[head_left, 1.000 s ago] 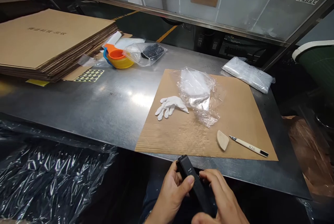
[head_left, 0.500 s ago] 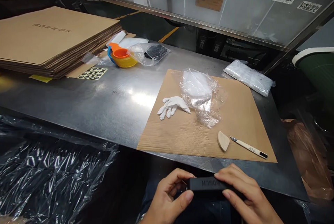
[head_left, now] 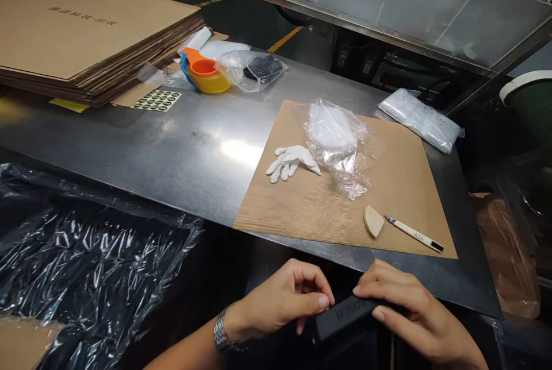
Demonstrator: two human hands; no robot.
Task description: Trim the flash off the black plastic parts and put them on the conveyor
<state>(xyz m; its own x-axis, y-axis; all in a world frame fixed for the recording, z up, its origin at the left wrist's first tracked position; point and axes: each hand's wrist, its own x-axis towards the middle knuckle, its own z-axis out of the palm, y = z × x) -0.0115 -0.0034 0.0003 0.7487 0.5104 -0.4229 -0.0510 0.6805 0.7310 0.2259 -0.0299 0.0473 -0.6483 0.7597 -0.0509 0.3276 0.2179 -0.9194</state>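
Observation:
A black block-shaped object with raised lettering (head_left: 340, 317) is held low in front of me, below the table's front edge. My right hand (head_left: 405, 304) grips its right end, thumb and fingers around it. At its left end is my left hand (head_left: 297, 295), fingers curled and thumb pressed to the fingertips; whatever they may pinch is too small to make out. Beyond the hands, a tan wedge-shaped pad (head_left: 373, 222) and a pen-like knife marked A26 (head_left: 416, 234) lie on a cardboard sheet (head_left: 302, 215).
A white glove (head_left: 293, 161) and a clear plastic bag with white contents (head_left: 334, 131) rest on the cardboard. Further left are orange and yellow scoops (head_left: 209, 77), a sticker sheet (head_left: 158, 100) and stacked cardboard (head_left: 99, 31). Black plastic (head_left: 95, 266) covers something at lower left.
My left hand has shifted off the object's top left corner, and its fingers have drawn together. The black object now tilts down to the left. The camera view has shifted slightly.

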